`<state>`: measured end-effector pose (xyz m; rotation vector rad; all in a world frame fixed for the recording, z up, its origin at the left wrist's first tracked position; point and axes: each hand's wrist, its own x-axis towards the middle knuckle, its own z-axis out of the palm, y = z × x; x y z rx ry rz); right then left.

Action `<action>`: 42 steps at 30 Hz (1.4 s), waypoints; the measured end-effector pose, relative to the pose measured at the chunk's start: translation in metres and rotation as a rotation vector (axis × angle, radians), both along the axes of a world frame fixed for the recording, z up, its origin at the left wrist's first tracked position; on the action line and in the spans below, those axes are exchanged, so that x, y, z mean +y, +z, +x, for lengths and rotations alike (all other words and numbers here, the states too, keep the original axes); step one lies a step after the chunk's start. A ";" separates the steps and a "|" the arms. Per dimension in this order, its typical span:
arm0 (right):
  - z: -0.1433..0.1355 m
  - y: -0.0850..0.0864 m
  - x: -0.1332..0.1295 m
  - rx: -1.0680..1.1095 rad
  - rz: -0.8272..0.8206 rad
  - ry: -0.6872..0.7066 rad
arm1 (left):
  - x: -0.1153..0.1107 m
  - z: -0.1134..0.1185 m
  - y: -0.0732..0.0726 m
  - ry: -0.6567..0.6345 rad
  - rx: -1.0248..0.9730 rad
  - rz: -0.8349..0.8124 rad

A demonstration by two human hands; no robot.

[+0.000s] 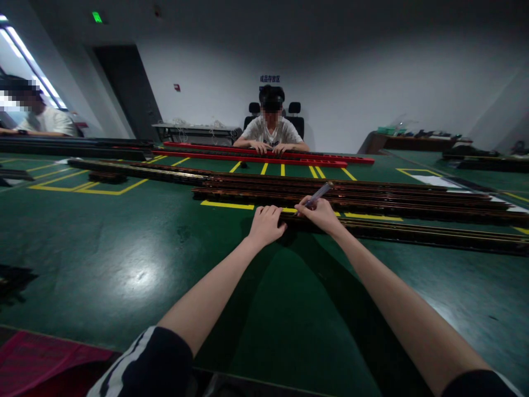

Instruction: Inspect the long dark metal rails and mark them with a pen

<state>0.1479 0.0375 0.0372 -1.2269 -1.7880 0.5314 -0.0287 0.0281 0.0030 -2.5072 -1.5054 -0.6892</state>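
My right hand [320, 214] is closed round a pen-like tool [320, 192], its tip pointing down at the near dark strip [397, 231]. That long strip runs from between my hands to the right edge of the view. At the strip's left end lies my left hand [266, 225], fingers bent over it and thumb toward the right; whether it grips the strip is unclear. Just beyond both hands, a bundle of long, dark, coppery strips [351, 197] stretches across the table.
The green table [124, 237] bears yellow tape lines. Across it sits a person [270, 129] with hands by red strips [256, 154]. Another person [45, 118] is at the far left, near black strips [74, 148]. Dark pieces [14, 281] lie at the left edge.
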 end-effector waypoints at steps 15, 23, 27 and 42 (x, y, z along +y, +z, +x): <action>0.000 0.000 -0.001 -0.046 0.036 0.008 | 0.002 -0.001 -0.002 -0.013 -0.011 0.003; 0.000 0.001 0.001 -0.054 0.037 0.013 | 0.002 0.000 -0.003 -0.015 -0.008 0.028; 0.002 -0.001 0.003 -0.049 0.029 0.053 | 0.003 0.000 -0.005 -0.009 -0.003 0.044; 0.000 -0.003 0.002 -0.045 0.012 0.032 | 0.000 0.001 0.000 0.015 0.008 0.007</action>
